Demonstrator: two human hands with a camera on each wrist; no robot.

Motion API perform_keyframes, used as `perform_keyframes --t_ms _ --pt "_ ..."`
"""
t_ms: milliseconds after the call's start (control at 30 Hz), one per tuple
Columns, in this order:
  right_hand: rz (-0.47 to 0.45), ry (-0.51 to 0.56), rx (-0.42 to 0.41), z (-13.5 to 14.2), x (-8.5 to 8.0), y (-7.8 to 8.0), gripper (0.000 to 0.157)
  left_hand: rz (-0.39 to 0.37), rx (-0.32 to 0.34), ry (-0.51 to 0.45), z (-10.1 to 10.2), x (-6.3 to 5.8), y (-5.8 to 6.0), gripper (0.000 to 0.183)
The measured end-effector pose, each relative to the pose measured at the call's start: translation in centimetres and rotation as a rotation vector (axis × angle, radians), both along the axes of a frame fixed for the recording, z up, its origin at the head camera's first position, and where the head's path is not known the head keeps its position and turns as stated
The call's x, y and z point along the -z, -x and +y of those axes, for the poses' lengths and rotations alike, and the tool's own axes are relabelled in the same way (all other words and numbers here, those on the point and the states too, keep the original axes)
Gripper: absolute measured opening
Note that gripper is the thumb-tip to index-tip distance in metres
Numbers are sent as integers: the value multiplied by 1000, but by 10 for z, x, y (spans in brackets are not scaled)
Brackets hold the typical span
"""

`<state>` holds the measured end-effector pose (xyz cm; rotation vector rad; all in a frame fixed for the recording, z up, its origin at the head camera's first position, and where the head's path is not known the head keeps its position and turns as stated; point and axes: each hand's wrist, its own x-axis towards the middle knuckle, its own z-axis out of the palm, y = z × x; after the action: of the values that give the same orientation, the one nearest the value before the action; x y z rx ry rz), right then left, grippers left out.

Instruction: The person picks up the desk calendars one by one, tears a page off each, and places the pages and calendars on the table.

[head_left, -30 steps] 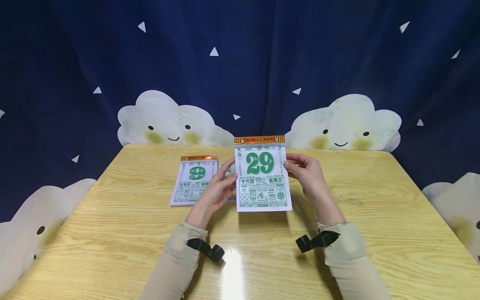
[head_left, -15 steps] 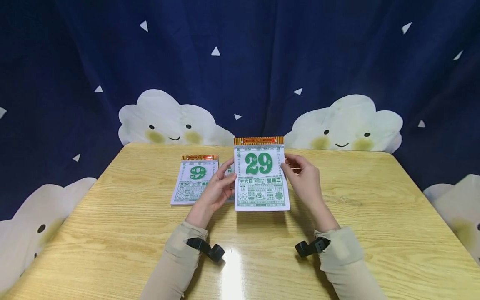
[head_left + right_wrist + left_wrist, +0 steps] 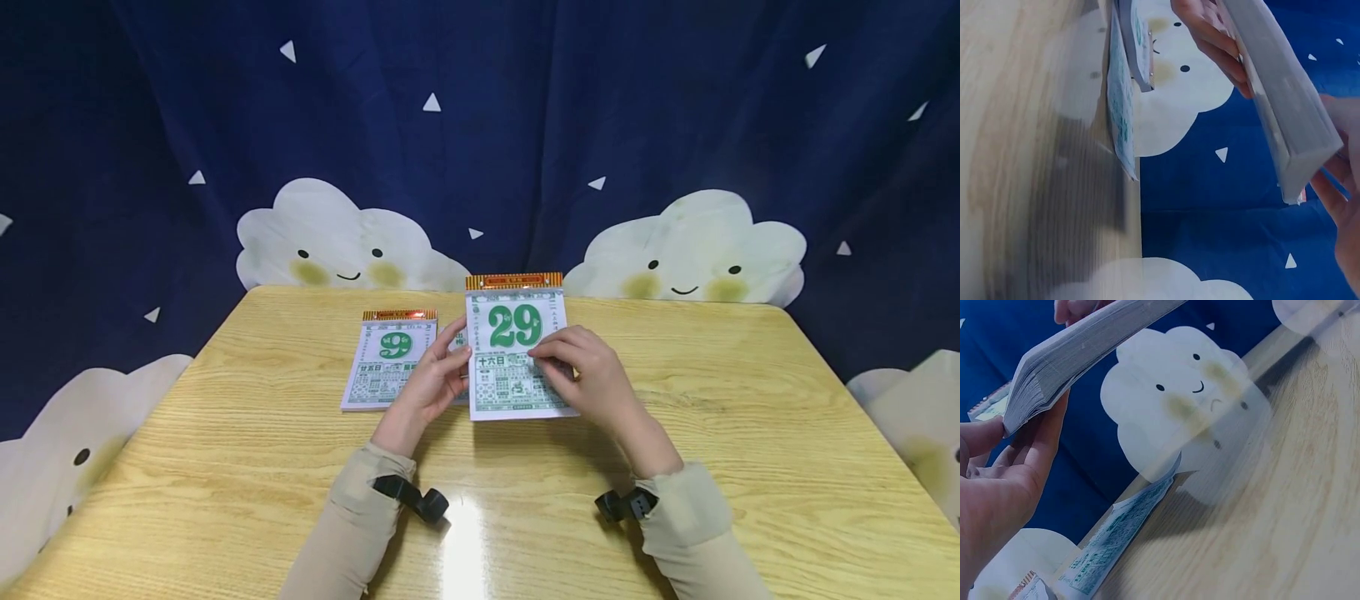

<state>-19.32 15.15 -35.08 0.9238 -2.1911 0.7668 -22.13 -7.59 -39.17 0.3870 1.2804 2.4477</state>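
Observation:
In the head view, a tear-off calendar (image 3: 514, 326) with a large green 29 and a red-gold striped top strip is held up above the table. My left hand (image 3: 438, 375) grips its left edge, thumb in front and fingers behind, as the left wrist view shows at the thick page block (image 3: 1066, 359). My right hand (image 3: 592, 375) is bent in front of the page, fingertips at its middle right, just under the 29. Its fingers (image 3: 1330, 197) show past the page block in the right wrist view, with a gap between thumb and fingers.
Left of the held calendar, a second calendar (image 3: 394, 346) showing 9 lies on the wooden table (image 3: 735, 433). Beside it is a printed sheet (image 3: 1125, 534), partly hidden behind my left hand in the head view. A dark blue curtain (image 3: 480, 125) with clouds hangs behind the table.
My right hand has left the calendar's right edge and moved left across its front. The calendar has shifted slightly left, still in my left hand.

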Motion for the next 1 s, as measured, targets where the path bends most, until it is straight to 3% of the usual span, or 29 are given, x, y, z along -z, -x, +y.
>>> perform_keyframes --t_ms 133,467,667,1000 --pt "-20 -40 -54 -4 2 -3 11 2 -5 0 0 0 0 53" --pt "-8 -193 -126 -13 6 -12 35 14 -8 11 1 2 1 53" --pt "-21 -273 -131 -19 6 -15 28 16 2 15 0 2 1 53" --pt "17 -317 -144 -24 8 -18 13 19 -2 19 0 2 1 54"
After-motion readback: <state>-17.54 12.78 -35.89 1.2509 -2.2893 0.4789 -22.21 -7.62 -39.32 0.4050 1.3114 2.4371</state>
